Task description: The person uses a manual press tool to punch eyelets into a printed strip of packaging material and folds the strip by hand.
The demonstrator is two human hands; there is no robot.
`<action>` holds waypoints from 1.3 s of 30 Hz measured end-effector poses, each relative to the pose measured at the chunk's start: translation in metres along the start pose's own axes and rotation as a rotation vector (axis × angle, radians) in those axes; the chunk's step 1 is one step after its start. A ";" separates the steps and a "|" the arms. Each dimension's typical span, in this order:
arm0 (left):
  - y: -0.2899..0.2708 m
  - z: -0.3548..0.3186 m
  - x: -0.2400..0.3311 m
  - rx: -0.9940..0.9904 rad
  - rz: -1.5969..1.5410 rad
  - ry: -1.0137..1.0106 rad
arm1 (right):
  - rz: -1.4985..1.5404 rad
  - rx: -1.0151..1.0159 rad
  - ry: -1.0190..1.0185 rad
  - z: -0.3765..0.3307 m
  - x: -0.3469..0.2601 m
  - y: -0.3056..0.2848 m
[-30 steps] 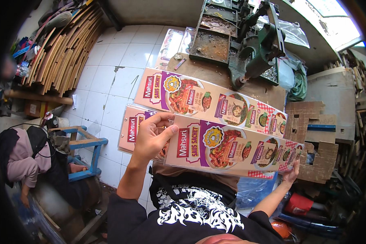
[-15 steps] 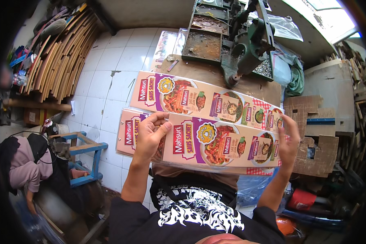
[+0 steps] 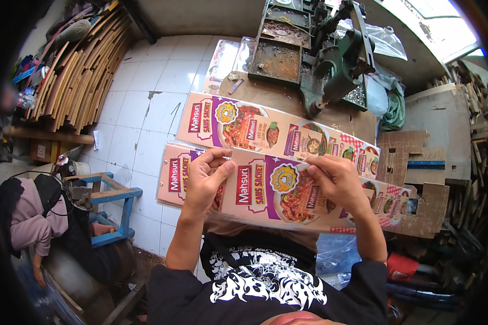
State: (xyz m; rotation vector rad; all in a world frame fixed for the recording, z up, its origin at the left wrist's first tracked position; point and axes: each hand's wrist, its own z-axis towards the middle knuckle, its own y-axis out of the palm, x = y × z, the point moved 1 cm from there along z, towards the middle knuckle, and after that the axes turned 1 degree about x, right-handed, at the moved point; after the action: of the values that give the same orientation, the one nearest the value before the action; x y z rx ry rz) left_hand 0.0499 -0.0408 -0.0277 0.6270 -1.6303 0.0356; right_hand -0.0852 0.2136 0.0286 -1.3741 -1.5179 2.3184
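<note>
A long peach and purple printed display strip [image 3: 246,208], with pictures of food, is tilted over a stack in front of me. My left hand [image 3: 203,179] pinches its upper left corner between thumb and fingers. My right hand [image 3: 339,184] grips the upper edge near the middle, thumb in front, covering part of the print. Below it lies a stack of matching strips [image 3: 169,199], its left end showing a small punched hole. Another group of the same strips [image 3: 185,122] rests just beyond, on the wooden worktop [image 3: 265,93].
A dark green press machine [image 3: 315,103] stands at the back, beside a divided metal tray [image 3: 276,60] with small bits. Cut brown boards [image 3: 425,208] lie at right. A blue stool frame [image 3: 127,208] and a seated person [image 3: 32,216] are at left.
My right hand has moved left from the strip's far right end to its upper edge and closed there. The strip has shifted right and its right end now reaches farther out.
</note>
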 end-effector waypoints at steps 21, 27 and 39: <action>0.015 -0.007 0.028 -0.104 0.180 0.054 | -0.015 0.047 -0.018 -0.011 0.004 -0.027; 0.019 -0.010 0.030 -0.063 0.323 0.131 | -0.068 0.067 -0.054 -0.013 -0.002 -0.029; 0.038 -0.016 0.031 0.137 0.911 0.737 | -0.185 0.146 -0.101 -0.019 -0.016 -0.031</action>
State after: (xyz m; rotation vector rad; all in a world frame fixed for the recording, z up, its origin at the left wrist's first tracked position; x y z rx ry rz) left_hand 0.0485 -0.0146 0.0167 -0.0927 -1.0649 0.9377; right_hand -0.0751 0.2356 0.0604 -1.0512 -1.4011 2.3615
